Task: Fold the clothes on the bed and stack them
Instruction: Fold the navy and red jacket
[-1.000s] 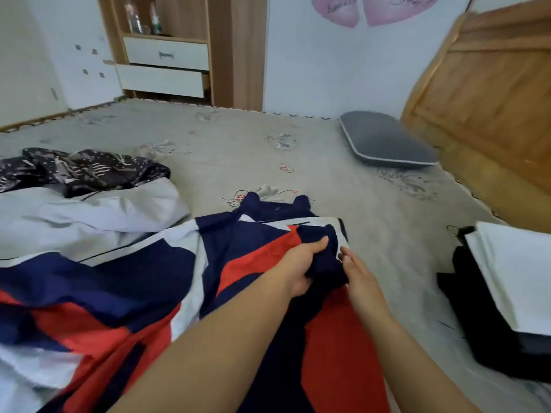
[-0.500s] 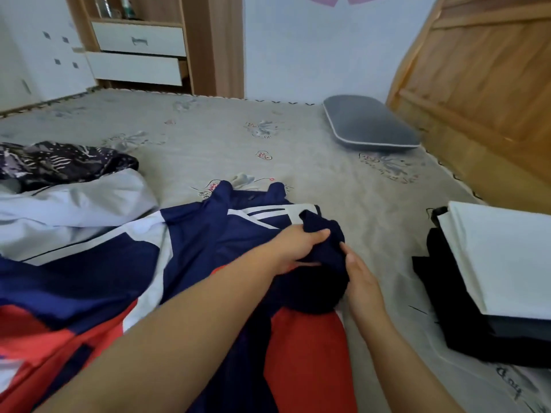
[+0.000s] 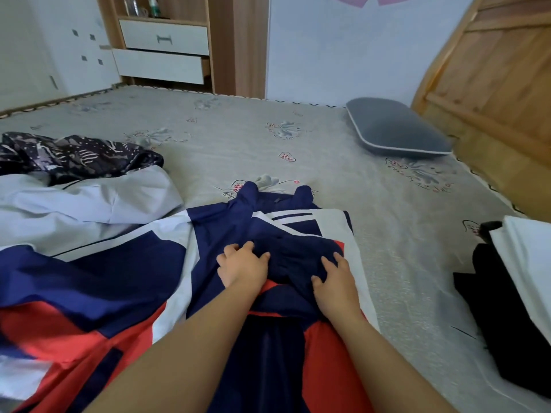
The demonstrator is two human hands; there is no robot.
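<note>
A navy, red and white jacket (image 3: 125, 281) lies spread across the bed (image 3: 238, 135) in front of me. Its dark navy sleeve (image 3: 293, 260) is folded in over the chest. My left hand (image 3: 243, 265) rests on the jacket at the sleeve's left edge, fingers bent down onto the cloth. My right hand (image 3: 334, 283) presses on the sleeve's right side with fingers spread. A stack of folded clothes (image 3: 524, 263), white on top of black, sits at the right edge of the bed.
A crumpled white garment (image 3: 89, 201) and a dark patterned one (image 3: 74, 156) lie to the left. A grey pillow (image 3: 396, 129) rests by the wooden headboard (image 3: 492, 84). A cabinet with white drawers (image 3: 164, 40) stands beyond the bed.
My left hand carried the navy sleeve end inward and laid it down on the jacket. Both hands now lie on the folded sleeve. The view has tilted up slightly.
</note>
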